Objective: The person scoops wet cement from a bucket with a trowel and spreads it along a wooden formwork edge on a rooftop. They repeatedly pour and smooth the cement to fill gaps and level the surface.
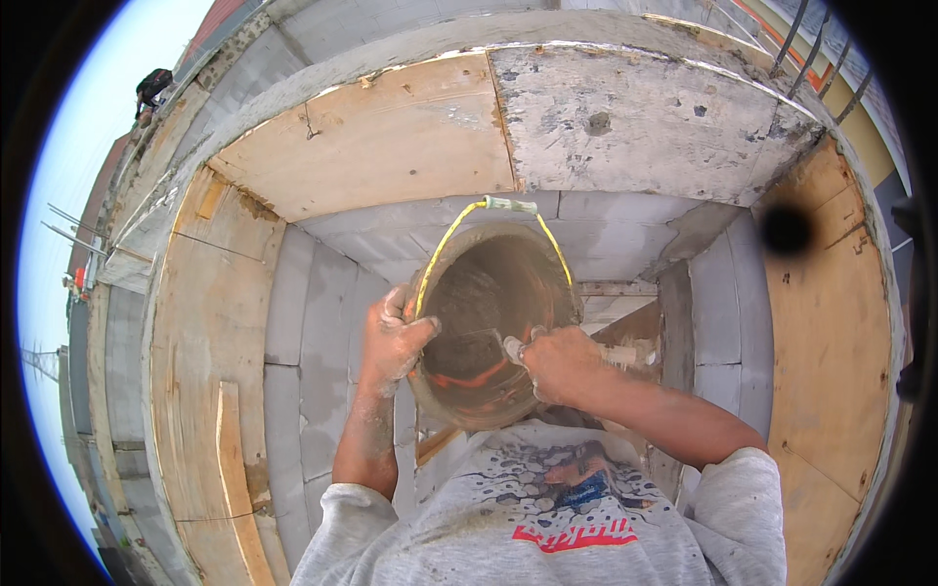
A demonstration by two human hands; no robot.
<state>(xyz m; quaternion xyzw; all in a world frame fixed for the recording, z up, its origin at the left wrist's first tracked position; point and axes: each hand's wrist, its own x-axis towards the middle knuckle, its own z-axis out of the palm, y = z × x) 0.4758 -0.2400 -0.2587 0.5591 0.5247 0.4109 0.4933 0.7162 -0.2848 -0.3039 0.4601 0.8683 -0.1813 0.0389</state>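
Observation:
A round bucket (459, 381) is tilted so its mouth faces me, its inside coated with wet grey mortar (479, 303) and streaked orange near the lower wall. Its yellow wire handle (451, 237) with a pale grip stands up over the far rim. My left hand (393, 337) is closed on the left rim, thumb over the edge and smeared with mortar. At the right side of the mouth, my right hand (559, 363) is closed round a trowel-like tool, mostly hidden by the fingers and blending into the mortar.
Wooden formwork boards surround me: a far panel (410, 137), a left panel (210, 342) with a loose wood strip (239, 479), and a right panel (826, 361). Grey block walls (318, 322) stand below them. Steel bars (806, 54) stick up at far right; another person (153, 88) is at far left.

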